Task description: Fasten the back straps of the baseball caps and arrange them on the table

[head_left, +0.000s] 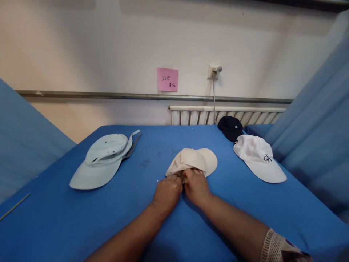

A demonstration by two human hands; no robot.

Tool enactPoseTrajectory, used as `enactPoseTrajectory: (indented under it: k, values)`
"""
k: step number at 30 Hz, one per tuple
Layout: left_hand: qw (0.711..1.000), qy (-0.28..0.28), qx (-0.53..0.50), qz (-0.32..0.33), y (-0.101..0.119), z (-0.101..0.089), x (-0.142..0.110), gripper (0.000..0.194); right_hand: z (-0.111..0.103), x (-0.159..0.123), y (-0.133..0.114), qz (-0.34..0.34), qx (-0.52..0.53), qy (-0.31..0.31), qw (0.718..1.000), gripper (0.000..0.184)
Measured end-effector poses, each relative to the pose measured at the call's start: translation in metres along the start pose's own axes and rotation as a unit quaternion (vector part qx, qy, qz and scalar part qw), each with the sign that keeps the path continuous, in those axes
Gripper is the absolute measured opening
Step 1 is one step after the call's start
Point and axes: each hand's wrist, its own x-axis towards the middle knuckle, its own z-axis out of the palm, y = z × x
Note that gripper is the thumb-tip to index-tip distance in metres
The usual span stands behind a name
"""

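Note:
A cream baseball cap (pixel 192 160) lies in the middle of the blue-covered table (pixel 117 218), its brim pointing to the right. My left hand (pixel 169 189) is closed at the cap's near edge, knuckles up. Right beside it, my right hand (pixel 196 185) is closed on the same edge, with its fingers curled at the rim. Both hands meet around the back opening of the cap. The fingertips and the part of the cap between them are mostly hidden.
A pale blue cap (pixel 102 160) with loose straps sits to the left. On the right are a white cap (pixel 256 154) with dark letters and, behind it, a navy cap (pixel 230 127). A thin stick (pixel 15 206) lies at the left edge. Blue curtains (pixel 319 138) flank the table.

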Motion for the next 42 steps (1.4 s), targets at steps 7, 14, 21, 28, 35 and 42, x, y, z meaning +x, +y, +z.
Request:
enactPoseTrajectory:
  k: [7,14,21,28,35,42]
  values:
    - [0.994,0.076,-0.026,-0.073,-0.024,-0.002,0.004,0.019,-0.004,0.0,0.002,-0.006,0.032,0.028,0.999,0.024]
    - [0.966,0.12,-0.23,-0.011,-0.032,-0.005,0.002,0.02,-0.006,0.0,0.005,-0.006,0.055,0.056,0.997,0.024]
    - [0.968,0.058,-0.242,0.023,-0.019,-0.004,0.004,0.019,-0.003,-0.001,0.006,-0.042,0.054,0.037,0.997,0.025]
    - [0.994,0.039,-0.105,0.012,-0.01,0.001,-0.001,0.022,0.0,0.0,0.005,-0.027,0.043,0.024,0.998,0.024]
    - [0.996,0.063,-0.056,0.009,-0.003,0.001,0.002,0.019,-0.001,0.0,0.0,-0.011,0.036,0.021,0.999,0.029]
    - [0.995,0.068,-0.072,-0.016,-0.009,0.004,0.003,0.014,-0.003,0.0,0.001,-0.022,0.048,0.023,0.998,0.025]
